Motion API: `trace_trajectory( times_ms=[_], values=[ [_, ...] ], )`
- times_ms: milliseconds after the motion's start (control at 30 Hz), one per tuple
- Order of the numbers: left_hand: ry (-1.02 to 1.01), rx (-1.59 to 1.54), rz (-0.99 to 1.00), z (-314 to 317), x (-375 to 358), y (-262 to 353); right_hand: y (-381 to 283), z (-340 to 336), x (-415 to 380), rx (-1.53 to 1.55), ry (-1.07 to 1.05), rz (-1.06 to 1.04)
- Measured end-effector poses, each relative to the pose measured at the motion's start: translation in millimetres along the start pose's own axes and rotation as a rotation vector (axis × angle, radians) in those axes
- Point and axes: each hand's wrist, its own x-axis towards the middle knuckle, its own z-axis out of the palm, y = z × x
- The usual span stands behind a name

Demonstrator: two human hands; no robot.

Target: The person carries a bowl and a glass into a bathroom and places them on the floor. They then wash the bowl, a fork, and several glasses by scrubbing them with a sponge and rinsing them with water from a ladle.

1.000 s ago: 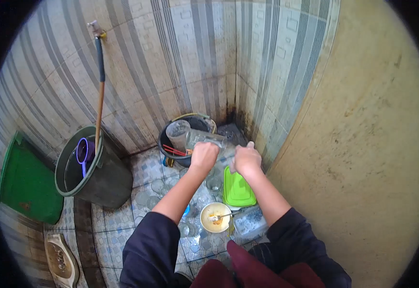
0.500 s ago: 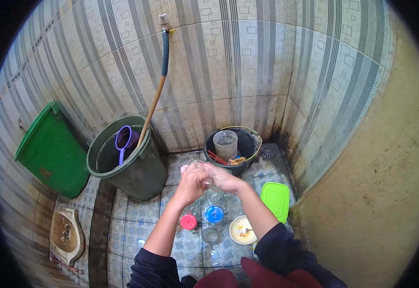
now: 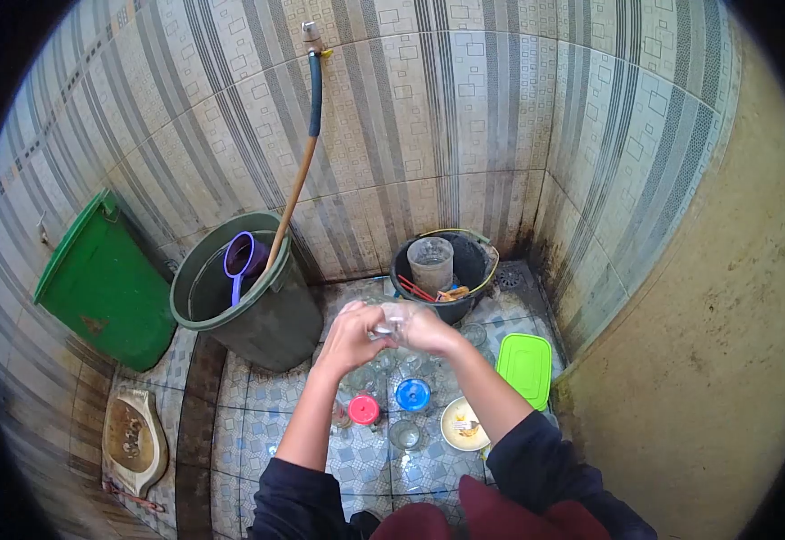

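My left hand (image 3: 351,338) and my right hand (image 3: 425,328) meet in front of me, above the wet tiled floor. Between them is a clear drinking glass (image 3: 394,317), wet and shiny, with the fingers of both hands closed about it. Its far side is partly hidden by my fingers. Below my hands stand several clear glasses and jars, among them a jar with a red lid (image 3: 365,410), one with a blue lid (image 3: 412,394) and an open glass (image 3: 405,436).
A pale bowl (image 3: 454,434) with a fork lies under my right forearm, beside a bright green lid (image 3: 525,369). Behind my hands sits a black bucket (image 3: 447,310) with utensils. At left stand a large grey bin (image 3: 271,337) with a purple dipper (image 3: 245,256) and a green tub (image 3: 109,288).
My left hand has opened out slightly from the right, and the glass between them shows more. The view has shifted a little; the things on the floor stay in place.
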Motion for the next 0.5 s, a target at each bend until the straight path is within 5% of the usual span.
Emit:
trace_trajectory(
  times_ms=[33, 67, 133, 167, 200, 267, 333, 367, 400, 500],
  values=[
    [0.035, -0.051, -0.092, 0, -1, -2, 0, -1, 2, 0.221, 0.117, 0.261],
    [0.034, -0.049, -0.088, -1, -4, -2, -1, -6, 0, 0.222, 0.119, 0.258],
    [0.079, -0.163, -0.532, -4, -7, 0, -14, -26, -6, 0.205, 0.289, 0.297],
    [0.068, -0.101, -0.591, -1, -11, -15, -33, -38, -9, 0.004, 0.367, 0.243],
    [0.069, -0.104, -0.59, 5, -10, -21, -12, -33, -7, -0.229, 0.702, -0.004],
    [0.369, -0.604, -0.758, 10, -6, -27, -32, -37, -8, -0.311, 0.662, 0.076],
    [0.365, -0.725, -0.864, 12, -5, -26, -30, -11, -5, -0.079, 0.646, -0.011],
    [0.371, -1.099, -0.959, 11, -6, -23, -31, 4, 1, -0.479, 0.756, -0.346],
    [0.367, -1.478, -1.041, 11, -5, -19, -31, 10, -4, -0.615, 0.664, -0.352],
    [0.438, -1.383, -1.15, 26, -4, -7, -39, 23, -6, -0.769, 0.497, -0.291]
  ],
)
